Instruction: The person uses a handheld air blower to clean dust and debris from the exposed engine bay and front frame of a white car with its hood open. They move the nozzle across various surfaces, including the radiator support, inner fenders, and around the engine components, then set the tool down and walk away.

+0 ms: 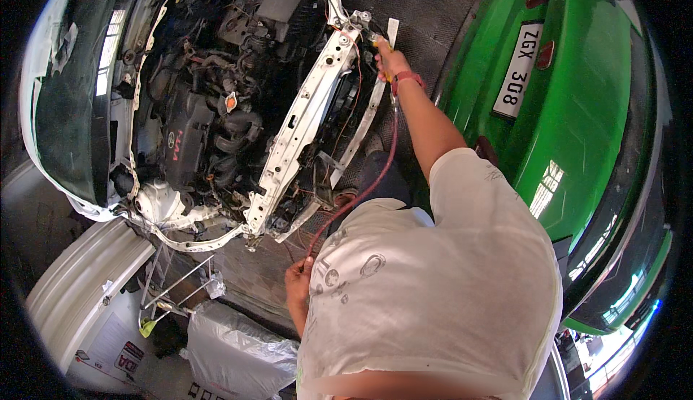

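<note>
My right arm is stretched out to the far end of the car's white front frame bar (pixel 299 122). Its fingers wrap round a yellow-handled air gun (pixel 377 41), and its tip is close to the bar's end bracket; whether they touch I cannot tell. My right hand (pixel 392 63) has a red band at the wrist. A red air hose (pixel 390 156) hangs from the gun's metal fitting and curves down past my body. Lower down at my left side, my left hand (pixel 297 284) is closed on the hose.
The open engine bay (pixel 209 97) lies left, behind a loose bumper beam (pixel 361 129). A green car (pixel 577 126) stands close on my right. A metal stand (pixel 177 284), a plastic-covered object (pixel 238 346) and a white body panel (pixel 86 277) are at the lower left.
</note>
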Available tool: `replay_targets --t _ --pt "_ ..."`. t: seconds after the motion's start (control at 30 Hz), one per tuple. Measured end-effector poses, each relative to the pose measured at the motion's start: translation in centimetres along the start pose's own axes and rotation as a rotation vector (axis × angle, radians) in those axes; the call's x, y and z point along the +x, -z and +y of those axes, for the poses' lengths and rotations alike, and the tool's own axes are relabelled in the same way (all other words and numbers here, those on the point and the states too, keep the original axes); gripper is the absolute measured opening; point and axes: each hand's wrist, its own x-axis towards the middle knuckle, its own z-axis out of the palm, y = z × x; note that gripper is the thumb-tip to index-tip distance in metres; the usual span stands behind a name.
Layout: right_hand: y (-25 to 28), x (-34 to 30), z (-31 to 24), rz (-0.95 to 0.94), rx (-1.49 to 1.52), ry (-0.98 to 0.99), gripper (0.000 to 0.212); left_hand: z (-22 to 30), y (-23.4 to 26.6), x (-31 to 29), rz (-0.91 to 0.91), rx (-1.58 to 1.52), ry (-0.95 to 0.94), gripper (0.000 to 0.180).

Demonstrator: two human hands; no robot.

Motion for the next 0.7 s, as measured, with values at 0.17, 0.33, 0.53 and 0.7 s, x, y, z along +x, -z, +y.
replay_targets --t 0.17,0.33,0.53,0.7 --pt "-0.5 -0.9 4.7 0.298 -0.215 0.066 0.078 -0.7 -0.4 -0.7 0.021 0.000 -0.003 0.045" --pt "-1.5 -2.0 6.2 0.184 -0.326 0.118 0.080 -0.1 -0.7 -1.5 0.060 0.052 0.057 0.048" --pt "-2.3 -2.0 4.4 0.190 -0.270 0.159 0.081 -0.3 -1.5 -1.8 0.075 0.054 -0.010 0.051" --pt "-2.7 -3.0 2.1 0.277 -0.193 0.277 0.078 -1.1 -2.6 -1.4 0.064 0.000 0.007 0.046"
